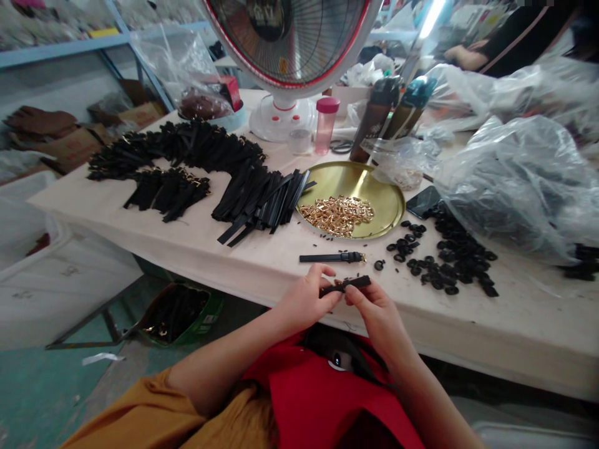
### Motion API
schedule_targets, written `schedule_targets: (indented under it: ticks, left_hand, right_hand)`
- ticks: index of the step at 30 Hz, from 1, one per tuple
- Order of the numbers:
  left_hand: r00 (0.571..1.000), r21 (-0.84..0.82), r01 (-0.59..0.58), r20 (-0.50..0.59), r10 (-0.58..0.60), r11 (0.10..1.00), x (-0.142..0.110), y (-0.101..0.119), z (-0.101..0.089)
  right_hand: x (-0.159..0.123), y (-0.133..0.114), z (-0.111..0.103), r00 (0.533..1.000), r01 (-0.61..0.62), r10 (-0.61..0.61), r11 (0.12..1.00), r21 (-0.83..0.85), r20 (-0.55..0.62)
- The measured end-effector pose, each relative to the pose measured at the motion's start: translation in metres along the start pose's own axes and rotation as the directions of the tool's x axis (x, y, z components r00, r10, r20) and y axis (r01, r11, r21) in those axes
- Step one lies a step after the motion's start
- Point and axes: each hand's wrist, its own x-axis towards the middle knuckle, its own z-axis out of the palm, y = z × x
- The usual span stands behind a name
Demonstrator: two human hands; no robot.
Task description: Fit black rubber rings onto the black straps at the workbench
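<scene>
Near the table's front edge, my left hand and my right hand both pinch one black strap, its right end sticking out past my right fingers. Part of the strap is hidden behind my fingertips. Just beyond my hands lies a finished-looking black strap with a gold buckle, flat on the cloth. A single small black loop rests to its right. Farther back, a round gold tray holds a heap of small gold buckles. A pile of black loops spreads on the right.
Black strips lie fanned left of the tray, with bundled straps behind. A fan, a pink-lidded bottle, dark bottles, a phone and a large plastic bag stand around. A person's arm shows at back right.
</scene>
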Motion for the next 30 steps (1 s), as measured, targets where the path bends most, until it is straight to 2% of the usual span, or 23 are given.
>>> schedule_targets:
  ticks: [2,3,4,8,9,13,18,26,30]
  left_hand:
    - [0.996,0.078,0.005,-0.086,0.001,0.997,-0.001,0.0,0.003]
    - [0.996,0.102,0.009,-0.093,0.0,0.995,-0.002,-0.001,0.004]
    - [0.998,0.108,0.015,-0.067,-0.008,0.994,-0.002,-0.001,0.005]
    - [0.986,0.077,0.011,0.163,-0.024,0.997,-0.002,0.001,0.003]
    - [0.983,0.09,-0.006,0.184,-0.011,0.996,-0.002,0.002,0.002]
    - [0.99,0.114,-0.064,0.135,0.048,0.991,-0.006,0.006,-0.001]
    - [0.978,0.127,-0.134,0.18,0.11,0.983,-0.008,0.008,0.005]
    - [0.988,0.374,-0.071,0.156,0.013,0.925,-0.012,0.006,-0.001]
    - [0.986,0.329,-0.078,0.166,0.024,0.941,-0.01,0.005,-0.002]
  right_hand:
    - [-0.002,0.004,0.0,0.999,0.017,-0.017,1.0,-0.009,-0.049]
    - [-0.004,0.006,-0.001,0.998,0.029,-0.031,0.999,-0.028,-0.062]
    - [-0.005,0.007,-0.001,0.996,0.044,-0.048,0.997,-0.056,-0.069]
    - [-0.01,0.006,-0.005,0.988,0.107,-0.125,0.976,-0.188,-0.087]
    - [-0.01,0.005,-0.007,0.986,0.116,-0.138,0.972,-0.203,-0.098]
    - [-0.01,0.001,-0.016,0.981,0.084,-0.11,0.983,-0.162,-0.158]
    - [-0.013,0.009,-0.017,1.0,-0.008,0.008,1.0,-0.027,-0.011]
    - [-0.022,0.008,0.001,0.998,-0.025,0.017,0.993,-0.115,-0.068]
    - [-0.018,0.007,0.002,0.997,-0.028,0.016,0.987,-0.157,-0.079]
